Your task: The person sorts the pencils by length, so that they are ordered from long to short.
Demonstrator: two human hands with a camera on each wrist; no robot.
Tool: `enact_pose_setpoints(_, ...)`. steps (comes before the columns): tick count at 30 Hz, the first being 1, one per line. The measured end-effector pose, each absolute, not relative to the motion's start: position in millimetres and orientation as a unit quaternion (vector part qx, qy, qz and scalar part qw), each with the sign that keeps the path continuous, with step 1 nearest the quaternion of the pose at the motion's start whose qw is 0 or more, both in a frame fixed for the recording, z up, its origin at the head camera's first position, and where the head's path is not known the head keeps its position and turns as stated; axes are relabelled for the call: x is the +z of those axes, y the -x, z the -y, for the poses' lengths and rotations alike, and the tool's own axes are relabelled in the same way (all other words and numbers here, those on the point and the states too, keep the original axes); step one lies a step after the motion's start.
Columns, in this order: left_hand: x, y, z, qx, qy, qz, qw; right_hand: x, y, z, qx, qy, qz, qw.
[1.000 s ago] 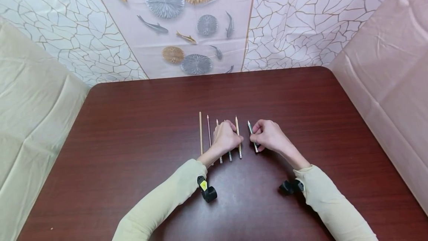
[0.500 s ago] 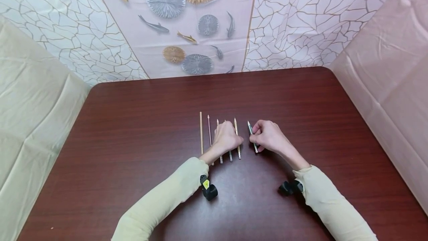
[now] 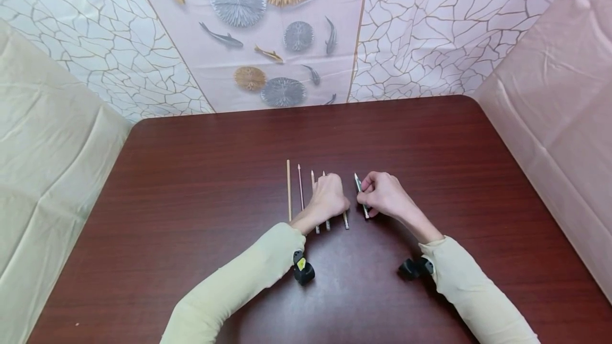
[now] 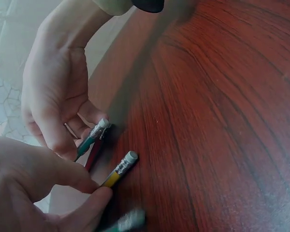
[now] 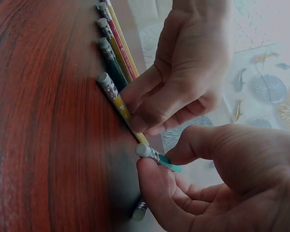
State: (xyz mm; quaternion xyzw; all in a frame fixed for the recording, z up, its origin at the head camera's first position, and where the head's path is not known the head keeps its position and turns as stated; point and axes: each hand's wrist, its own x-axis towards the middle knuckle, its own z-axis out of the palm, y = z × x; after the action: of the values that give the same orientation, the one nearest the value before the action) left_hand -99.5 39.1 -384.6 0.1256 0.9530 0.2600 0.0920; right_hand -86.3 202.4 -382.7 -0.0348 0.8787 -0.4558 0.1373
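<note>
Near the middle of the table, my left hand [image 3: 330, 198] pinches a yellow pencil [image 4: 113, 179] between thumb and finger, close to its white eraser end. In the head view the pencil's point is hidden behind the hand. Just to the right, my right hand [image 3: 384, 194] pinches a green pencil [image 5: 169, 164], its tip [image 3: 356, 177] facing away from me. Below the right hand, in the right wrist view, shows the eraser end of another pencil [image 5: 139, 211]. A dark green pencil [image 5: 111, 63] lies beside the yellow one, on the left hand's other side.
Further left on the dark red-brown table [image 3: 201, 174] lie a plain tan pencil [image 3: 289, 190], a dark red pencil [image 3: 300, 187] and another yellow one [image 5: 117, 41], roughly parallel. A patterned sheet [image 3: 282, 57] hangs behind the table. Pale cloth walls [image 3: 550, 110] flank it.
My left hand has shifted slightly right, and the yellow pencil's eraser end has moved right with it. The dark green pencil beside it has turned a little. The right hand stays in place.
</note>
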Motion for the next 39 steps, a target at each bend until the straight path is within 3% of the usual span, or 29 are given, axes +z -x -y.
enact_pose_setpoints(39, -385.0, 95.9, -37.7, 0.285, -0.133, -0.945, 0.091, -384.8, 76.6, -187.8, -0.392, 0.037, -0.911, 0.119)
